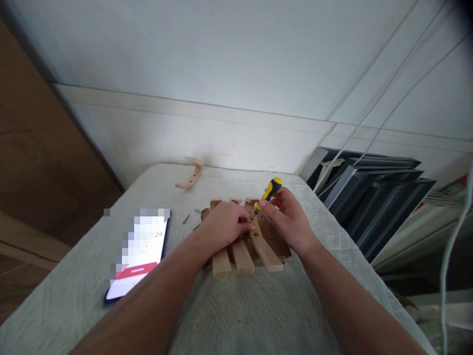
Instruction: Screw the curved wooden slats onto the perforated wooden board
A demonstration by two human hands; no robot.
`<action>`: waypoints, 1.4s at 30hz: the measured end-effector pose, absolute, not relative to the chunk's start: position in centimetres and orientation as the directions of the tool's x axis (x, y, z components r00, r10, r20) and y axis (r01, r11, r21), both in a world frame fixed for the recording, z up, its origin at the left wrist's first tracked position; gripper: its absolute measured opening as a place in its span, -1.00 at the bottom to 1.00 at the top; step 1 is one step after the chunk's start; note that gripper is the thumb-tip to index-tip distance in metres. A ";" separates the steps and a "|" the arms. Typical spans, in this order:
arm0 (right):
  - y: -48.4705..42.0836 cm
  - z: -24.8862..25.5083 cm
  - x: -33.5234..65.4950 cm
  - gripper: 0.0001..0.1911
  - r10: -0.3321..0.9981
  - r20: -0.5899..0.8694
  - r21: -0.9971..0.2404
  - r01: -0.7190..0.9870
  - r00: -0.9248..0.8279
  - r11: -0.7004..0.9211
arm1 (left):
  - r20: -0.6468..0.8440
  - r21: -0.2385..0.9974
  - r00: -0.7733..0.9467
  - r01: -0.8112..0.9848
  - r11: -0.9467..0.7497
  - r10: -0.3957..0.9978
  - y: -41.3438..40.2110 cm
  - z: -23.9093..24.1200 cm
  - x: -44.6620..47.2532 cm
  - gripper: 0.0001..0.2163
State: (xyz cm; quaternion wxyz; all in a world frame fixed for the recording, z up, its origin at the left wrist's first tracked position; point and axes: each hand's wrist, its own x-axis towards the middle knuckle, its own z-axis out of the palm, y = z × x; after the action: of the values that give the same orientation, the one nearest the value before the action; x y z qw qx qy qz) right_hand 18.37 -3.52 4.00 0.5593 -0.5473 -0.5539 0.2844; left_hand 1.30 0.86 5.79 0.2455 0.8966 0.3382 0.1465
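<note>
My right hand (pixel 290 214) grips a yellow and black screwdriver (pixel 274 186), tilted with its tip down at a curved wooden hook (pixel 266 254). My left hand (pixel 225 224) lies over the wooden pieces, its thumb and forefinger drawn together beside the screwdriver tip; whatever they pinch is too small to make out. Two more wooden hooks, a middle one (pixel 243 259) and a left one (pixel 220 264), lie alongside, partly under my left hand. Beneath them is a brown board with small holes (pixel 275 231), mostly covered. The right hook has a dark hole in its face.
A loose curved wooden hook (pixel 192 177) lies near the back of the cloth-covered table (pixel 236 315). Screws (pixel 186 219) lie left of the board. A lit phone (pixel 142 256) rests at left. Dark flat panels (pixel 377 192) lean at right; white cables (pixel 458 231) hang there.
</note>
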 end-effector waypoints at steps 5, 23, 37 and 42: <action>-3.7 4.4 18.5 -0.71 0.939 0.298 -0.940 0.224 0.172 0.257 | 0.081 0.535 0.731 0.541 -0.649 0.677 0.8 6.0 1.3 -0.76; -3.8 4.4 18.2 -0.61 0.918 0.303 -0.916 0.345 0.255 0.207 | 0.087 0.533 0.735 0.536 -0.655 0.673 0.9 5.8 1.3 -0.77; -4.3 4.8 18.2 -0.66 0.922 0.305 -0.925 0.306 0.239 0.227 | 0.092 0.549 0.727 0.533 -0.644 0.680 0.7 6.1 1.3 -0.77; -4.2 5.2 18.0 -0.67 0.934 0.260 -0.939 0.289 0.247 0.185 | 0.089 0.559 0.725 0.532 -0.636 0.683 0.7 6.0 1.2 -0.77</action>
State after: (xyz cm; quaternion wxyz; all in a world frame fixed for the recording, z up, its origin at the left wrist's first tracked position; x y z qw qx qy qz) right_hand 17.96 -4.17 5.15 0.5493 -0.5671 -0.5391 0.2932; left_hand 1.24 0.71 6.01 0.2568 0.8924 0.3404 0.1478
